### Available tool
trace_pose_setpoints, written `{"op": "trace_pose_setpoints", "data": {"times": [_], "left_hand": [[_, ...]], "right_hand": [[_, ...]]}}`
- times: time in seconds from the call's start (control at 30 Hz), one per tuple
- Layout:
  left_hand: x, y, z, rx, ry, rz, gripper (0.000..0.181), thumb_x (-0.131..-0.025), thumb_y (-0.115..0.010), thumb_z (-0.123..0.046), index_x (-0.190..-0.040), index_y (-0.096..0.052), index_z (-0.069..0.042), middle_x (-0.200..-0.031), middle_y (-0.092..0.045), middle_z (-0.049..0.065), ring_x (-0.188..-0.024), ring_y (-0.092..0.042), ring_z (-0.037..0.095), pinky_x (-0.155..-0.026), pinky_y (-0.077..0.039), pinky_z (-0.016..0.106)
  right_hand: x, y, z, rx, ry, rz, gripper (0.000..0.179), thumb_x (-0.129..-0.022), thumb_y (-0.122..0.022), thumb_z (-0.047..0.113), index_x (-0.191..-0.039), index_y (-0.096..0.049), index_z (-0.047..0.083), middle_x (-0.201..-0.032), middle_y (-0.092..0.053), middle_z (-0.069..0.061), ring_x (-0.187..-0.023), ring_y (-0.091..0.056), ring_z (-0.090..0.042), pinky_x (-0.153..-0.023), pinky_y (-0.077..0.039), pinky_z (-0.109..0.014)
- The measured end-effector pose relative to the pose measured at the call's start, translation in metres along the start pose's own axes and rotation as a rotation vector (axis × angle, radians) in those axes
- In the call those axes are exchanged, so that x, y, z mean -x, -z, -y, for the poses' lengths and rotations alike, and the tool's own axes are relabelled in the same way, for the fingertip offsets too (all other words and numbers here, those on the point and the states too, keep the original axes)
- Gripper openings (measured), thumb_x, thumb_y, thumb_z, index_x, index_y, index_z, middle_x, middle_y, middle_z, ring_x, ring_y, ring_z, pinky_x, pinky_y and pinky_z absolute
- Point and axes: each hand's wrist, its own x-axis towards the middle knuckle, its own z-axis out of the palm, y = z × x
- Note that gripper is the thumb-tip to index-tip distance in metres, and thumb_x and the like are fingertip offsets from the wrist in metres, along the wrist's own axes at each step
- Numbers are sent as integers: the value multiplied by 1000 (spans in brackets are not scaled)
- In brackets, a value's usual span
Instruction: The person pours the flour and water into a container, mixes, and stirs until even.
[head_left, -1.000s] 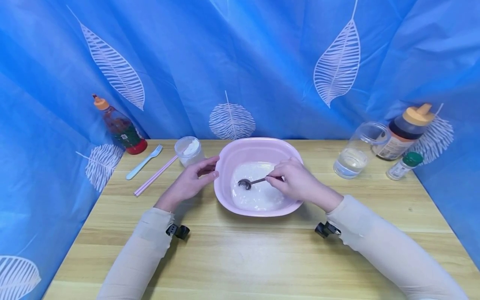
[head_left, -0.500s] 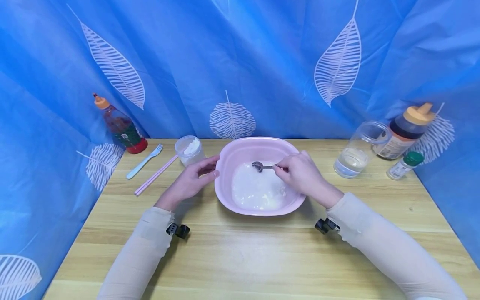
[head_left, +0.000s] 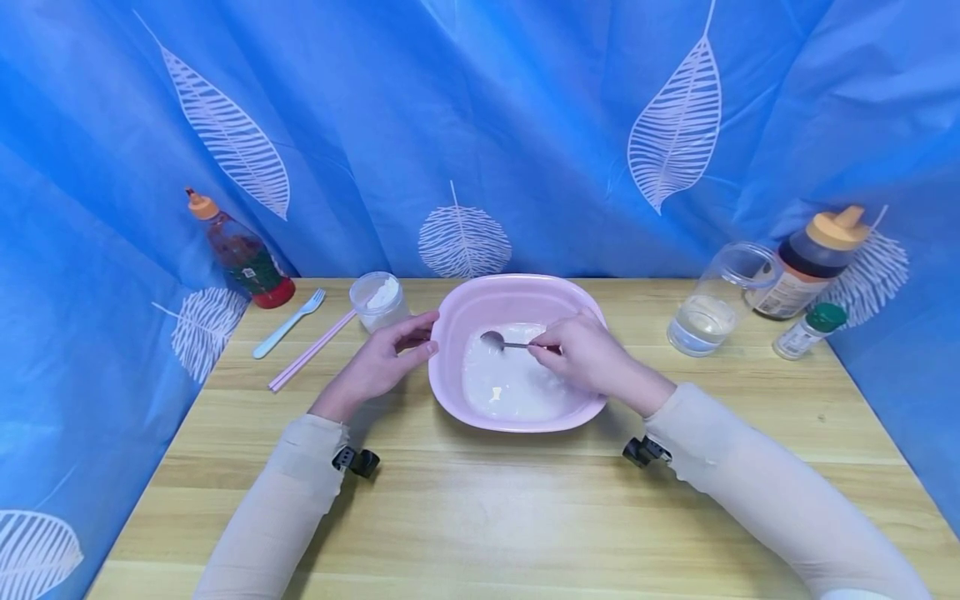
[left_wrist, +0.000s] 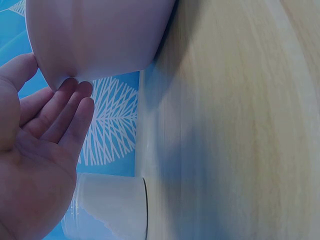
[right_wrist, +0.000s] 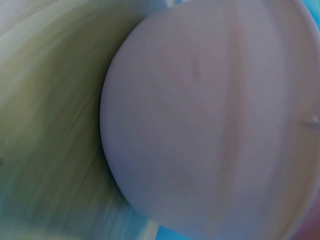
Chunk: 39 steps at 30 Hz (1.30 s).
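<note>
My right hand (head_left: 588, 354) pinches the handle of a small metal spoon (head_left: 492, 340) inside a pink basin (head_left: 447, 392). The spoon's bowl is at the white, milky liquid (head_left: 517, 387), towards the left and back. With fingers fairly straight, my left hand (head_left: 378, 358) rests its fingertips and thumb against the basin's left rim. In the left wrist view, the left fingers (left_wrist: 75, 120) reach the rim's underside and the thumb touches its edge. Basin wall (right_wrist: 190, 125) fills most of the right wrist view, so the spoon is hidden there.
Behind my left hand stands a clear tub (head_left: 375, 300) of white powder. Pink chopsticks (head_left: 311, 352), a light-blue fork (head_left: 288, 325) and a red sauce bottle (head_left: 247, 258) lie further left. At right are a glass pitcher (head_left: 705, 321), a dark sauce bottle (head_left: 806, 267) and a green-capped jar (head_left: 810, 332).
The spoon has moved in the basin, first towards the back right, then left, with the right hand moving along. My left hand and the basin have stayed nearly still.
</note>
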Motion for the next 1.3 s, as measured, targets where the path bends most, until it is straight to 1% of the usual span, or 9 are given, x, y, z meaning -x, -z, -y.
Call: {"op": "trace_pose_setpoints", "data": {"times": [0.1, 0.23, 0.43, 0.7, 0.83, 0.93, 1.03, 1.17, 1.3], "left_hand": [[0, 0, 0, 2, -4, 1, 55, -108, -66, -17, -159, -50, 0, -146, -66, 23, -136, -63, 41, -125, -45, 57], [0, 0, 0, 2, -1, 0, 55, -108, -66, -16, -159, -50, -1, -146, -66, 22, -136, -63, 41, -125, -45, 57], [0, 0, 1, 3, 9, 1, 56, -108, -67, -19, -159, -51, -3, -147, -66, 20, -137, -63, 39, -126, -44, 56], [0, 0, 1, 2, 12, 6, 57, -108, -67, -19, -159, -50, -2, -147, -66, 21, -138, -62, 39, -126, -44, 57], [0, 0, 0, 3, 8, 7, 57, -108, -67, -18, -159, -50, -1, -147, -66, 21, -137, -63, 40, -125, -44, 57], [0, 0, 0, 2, 11, 4, 57, -108, -67, -18, -159, -50, -2, -147, -66, 21, -137, -63, 40, -126, -44, 56], [0, 0, 1, -2, 17, -1, 57, -108, -67, -18, -159, -50, -2, -146, -66, 20, -138, -63, 39, -126, -44, 56], [0, 1, 2, -7, 17, -5, 56, -108, -67, -19, -159, -51, -2, -146, -67, 20, -138, -63, 39, -126, -45, 56], [-1, 0, 2, -9, 3, -3, 56, -108, -66, -17, -159, -50, -1, -146, -66, 22, -137, -63, 40, -125, -45, 57]], "right_hand": [[-2, -2, 5, -18, 61, 36, 13, -99, -77, 15, -103, -87, 9, -84, -80, 3, -77, -64, -12, -87, -38, -39], [-2, -1, 7, -21, 131, 81, 13, -100, -76, 16, -102, -87, 10, -85, -78, 5, -78, -63, -10, -84, -37, -34], [6, 7, 3, -47, 168, 122, 14, -103, -73, 15, -101, -86, 11, -86, -76, 7, -81, -63, -8, -85, -41, -35], [20, 18, -4, -26, 229, 107, 14, -102, -72, 13, -93, -83, 13, -77, -64, 12, -80, -55, -10, -88, -42, -37], [26, 26, -4, 9, 199, 104, 13, -100, -73, 13, -90, -81, 13, -77, -62, 13, -81, -53, -9, -91, -40, -38], [29, 32, -6, 35, 142, 90, 14, -100, -72, 13, -88, -80, 14, -78, -64, 11, -80, -54, -9, -93, -39, -42], [31, 34, -11, 58, 86, 57, 13, -100, -72, 13, -89, -80, 14, -81, -68, 7, -79, -56, -10, -92, -39, -44], [32, 33, -18, 92, 42, -12, 11, -100, -72, 13, -94, -81, 11, -85, -74, 3, -82, -59, -14, -86, -37, -39], [32, 30, -22, 89, 45, -44, 11, -100, -73, 13, -95, -82, 10, -84, -74, 2, -80, -58, -15, -83, -35, -36]]}}
